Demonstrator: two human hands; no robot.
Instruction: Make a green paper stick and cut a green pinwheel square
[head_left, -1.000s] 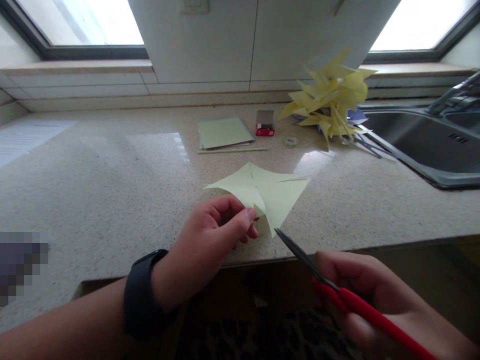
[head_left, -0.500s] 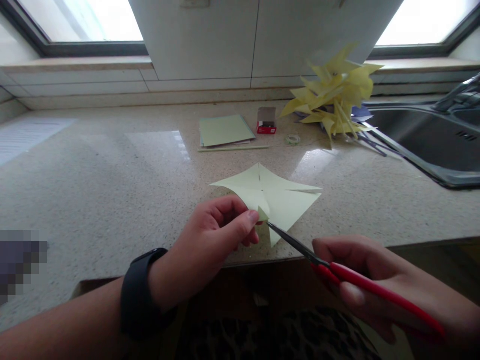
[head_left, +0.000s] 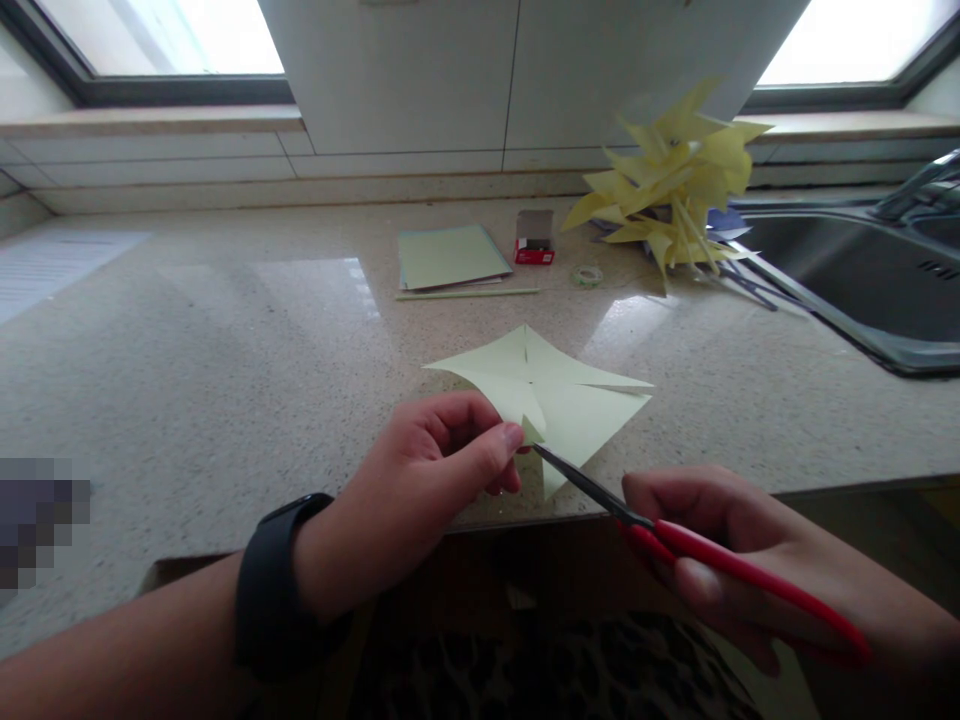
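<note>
My left hand (head_left: 450, 445), with a dark watch on its wrist, pinches a corner of a pale yellow sheet of paper (head_left: 566, 415) between thumb and fingers. That corner is folded up beside the thumb. Slits run inward from the paper's right and far corners, and a small dark mark shows near its middle. Red-handled scissors (head_left: 592, 488) are gripped in my right hand (head_left: 735, 540). Their blades look closed, and the tips meet the paper right at my left thumb. Part of the near edge of the paper is hidden behind my left hand.
Behind the paper lie a stack of coloured paper (head_left: 450, 258), a thin stick (head_left: 465, 294), a small red box (head_left: 534, 250) and a roll of tape (head_left: 587, 276). Yellow paper pinwheels (head_left: 675, 180) lie beside the sink (head_left: 840, 270). A printed sheet (head_left: 60, 265) rests at far left.
The paper's far part has shifted slightly to the right. Both hands keep nearly the same position, with the scissor tips still at the pinched corner.
</note>
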